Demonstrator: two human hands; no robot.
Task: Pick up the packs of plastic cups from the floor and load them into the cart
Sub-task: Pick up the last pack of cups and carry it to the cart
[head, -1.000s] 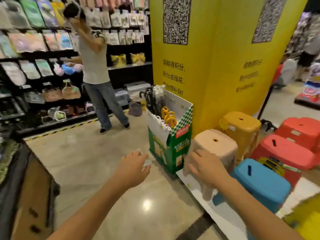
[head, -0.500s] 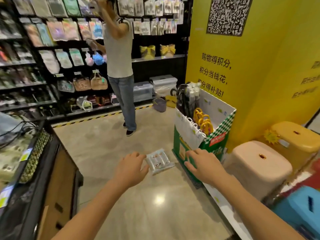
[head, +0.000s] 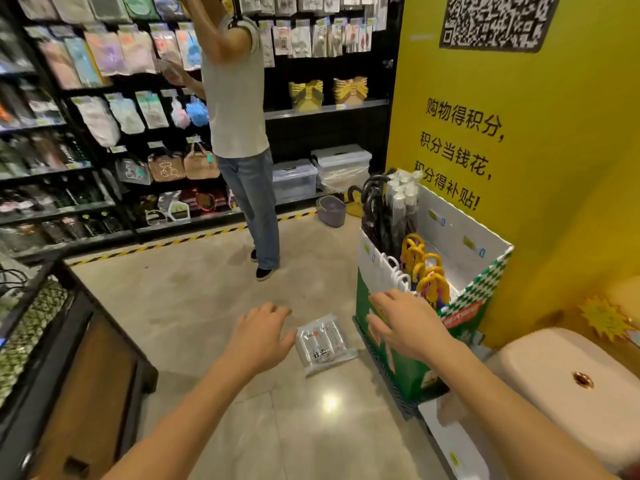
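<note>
Cup pack (head: 323, 342) flat on floor (head: 194, 306), label illegible. Left hand (head: 259, 334) and right hand (head: 405, 323) either side, fingers spread, empty. Pillar (head: 561, 98) reads "购物得积分".

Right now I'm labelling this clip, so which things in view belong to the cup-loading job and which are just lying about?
Job: pack of plastic cups on the floor; left hand and right hand, both open and empty, either side of it.
Just there: green umbrella box; yellow-handled umbrellas in it; beige stool; purple basket; person at the shelves.
</note>
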